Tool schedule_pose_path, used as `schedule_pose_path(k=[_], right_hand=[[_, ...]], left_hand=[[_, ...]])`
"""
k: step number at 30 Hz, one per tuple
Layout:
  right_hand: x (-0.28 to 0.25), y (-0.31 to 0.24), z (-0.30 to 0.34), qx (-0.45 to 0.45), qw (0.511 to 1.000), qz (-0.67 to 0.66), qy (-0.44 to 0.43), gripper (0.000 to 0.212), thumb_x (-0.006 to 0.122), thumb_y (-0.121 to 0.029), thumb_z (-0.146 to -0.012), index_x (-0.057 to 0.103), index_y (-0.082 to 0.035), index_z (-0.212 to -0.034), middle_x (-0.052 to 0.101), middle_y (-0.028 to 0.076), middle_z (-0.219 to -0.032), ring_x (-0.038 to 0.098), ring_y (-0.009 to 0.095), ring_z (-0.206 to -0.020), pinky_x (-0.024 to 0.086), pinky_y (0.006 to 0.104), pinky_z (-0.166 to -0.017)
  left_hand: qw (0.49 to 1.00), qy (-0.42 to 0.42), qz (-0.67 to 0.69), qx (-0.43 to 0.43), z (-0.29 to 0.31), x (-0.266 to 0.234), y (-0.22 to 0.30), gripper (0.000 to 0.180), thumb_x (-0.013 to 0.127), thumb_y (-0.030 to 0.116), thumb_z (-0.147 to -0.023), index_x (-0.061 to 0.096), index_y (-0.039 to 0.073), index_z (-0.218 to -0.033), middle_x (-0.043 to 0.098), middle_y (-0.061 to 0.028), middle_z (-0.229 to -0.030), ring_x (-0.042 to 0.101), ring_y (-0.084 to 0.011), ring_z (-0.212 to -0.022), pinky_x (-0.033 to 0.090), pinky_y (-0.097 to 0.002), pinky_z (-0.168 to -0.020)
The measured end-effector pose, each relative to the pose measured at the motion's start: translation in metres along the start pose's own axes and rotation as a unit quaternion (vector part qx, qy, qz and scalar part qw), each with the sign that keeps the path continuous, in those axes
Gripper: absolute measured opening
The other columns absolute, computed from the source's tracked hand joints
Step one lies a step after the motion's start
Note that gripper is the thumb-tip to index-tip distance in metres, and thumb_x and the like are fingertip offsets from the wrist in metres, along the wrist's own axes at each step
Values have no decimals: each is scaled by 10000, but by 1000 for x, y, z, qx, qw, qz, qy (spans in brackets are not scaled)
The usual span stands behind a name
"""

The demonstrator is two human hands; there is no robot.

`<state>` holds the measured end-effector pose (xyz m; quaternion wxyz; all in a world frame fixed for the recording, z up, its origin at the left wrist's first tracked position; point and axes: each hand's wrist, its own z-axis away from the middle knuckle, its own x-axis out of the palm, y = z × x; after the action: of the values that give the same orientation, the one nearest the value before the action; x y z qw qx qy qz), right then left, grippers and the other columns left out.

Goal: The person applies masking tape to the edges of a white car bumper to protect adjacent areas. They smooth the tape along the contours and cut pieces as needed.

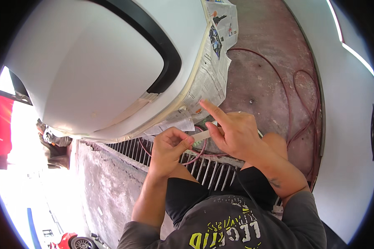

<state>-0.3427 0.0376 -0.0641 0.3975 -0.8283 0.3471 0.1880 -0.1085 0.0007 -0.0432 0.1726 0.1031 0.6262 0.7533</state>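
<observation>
A short, pale strip of masking tape point(201, 136) is stretched between my two hands. My left hand point(169, 149) pinches its left end between thumb and fingertips. My right hand point(237, 132) grips the other end by the thumb, its index finger pointing out toward the car. Just beyond my hands is a light grey car body point(99, 70) with a black trim band point(164, 45). Newspaper sheets point(203, 79) hang along its lower edge, fixed by a line of cream tape point(191, 85). What my right palm encloses is hidden.
A red hose point(284, 83) loops over the stained floor point(257, 74) at the right. Below my hands runs a metal floor grate point(210, 172). A large pale panel point(345, 137) stands along the right side. A red car point(68, 241) shows at the lower left.
</observation>
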Motion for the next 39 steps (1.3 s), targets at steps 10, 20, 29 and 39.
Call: schedule_pose_path(k=[10,20,29,39], right_hand=[[-11,85,-10,59,996,8,64,520,757,-210,-938,669,-207,-1451,617,58,-605,635,240,-541,495,398,-541],[9,116,-15,237,889,-385,74,137,736,-191,-1038,755,-59,-1070,567,-47,-853,466,44,-779,385,226,-652],[45,30,-58,340,697,-621,-114,269,787,-275,-1026,738,-21,-951,609,-57,-799,461,13,-724,358,207,-651],[64,27,-80,333,730,-596,-20,217,794,-232,-1005,755,-18,-989,659,-50,-821,531,13,-733,417,211,-665]], left_hand=[[990,131,-30,33,-17,81,5,127,796,42,-976,673,24,-949,734,-57,-859,620,-83,-724,494,-221,-693],[905,290,-292,108,-5,31,37,125,831,24,-945,707,15,-953,755,-32,-860,651,-52,-747,528,-219,-700],[791,326,-419,304,-34,28,29,199,879,-19,-851,735,25,-982,801,-92,-908,707,-133,-775,561,-261,-726],[634,243,-539,498,-60,-5,21,241,886,-5,-697,818,87,-909,804,-40,-947,763,-220,-916,600,-337,-777]])
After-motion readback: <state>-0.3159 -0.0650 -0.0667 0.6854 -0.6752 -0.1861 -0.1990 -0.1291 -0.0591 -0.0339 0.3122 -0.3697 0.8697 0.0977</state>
